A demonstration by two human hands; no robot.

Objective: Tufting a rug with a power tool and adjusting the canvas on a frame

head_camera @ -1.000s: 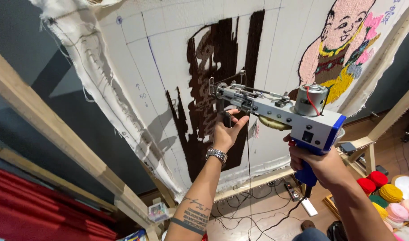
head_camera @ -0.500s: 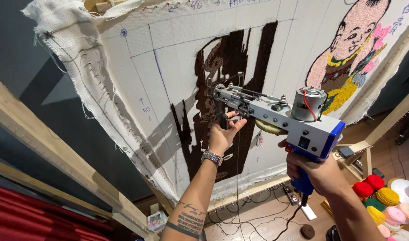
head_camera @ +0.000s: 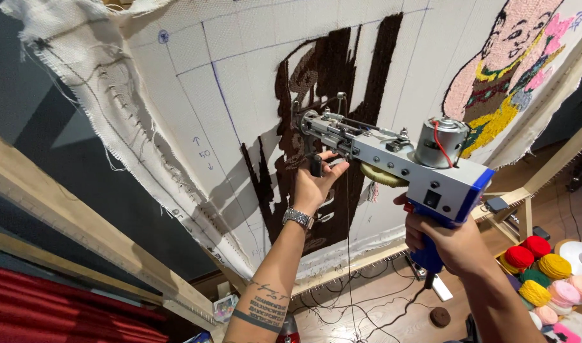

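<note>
Stretched across a pale wooden frame (head_camera: 68, 222), a cream woven backing cloth (head_camera: 195, 95) fills most of our view, ruled with thin blue grid lines and frayed along its upper left edge. Dark brown tufted pile (head_camera: 329, 95) runs down its middle in tall vertical patches. At upper right sits a finished tufted figure in pink, yellow and green yarn (head_camera: 494, 82).

We hold a grey metal tufting gun with a blue plastic handle and a silver motor (head_camera: 399, 155) up against the cloth, its needle end touching the brown pile. Our left hand (head_camera: 313, 187) is closed around the short black front grip under the barrel; a silver metal wristwatch (head_camera: 298, 218) sits on that wrist. Our right hand (head_camera: 446, 238) is wrapped tight around the blue handle at the rear, below the motor. A thin dark yarn strand (head_camera: 349, 254) hangs straight down from the gun.

Below, on the wooden floor (head_camera: 380, 298), black cables (head_camera: 342, 298) lie tangled. At lower right a cluster of yarn balls in red, yellow, green and pink (head_camera: 545, 279) sits near the frame leg.
</note>
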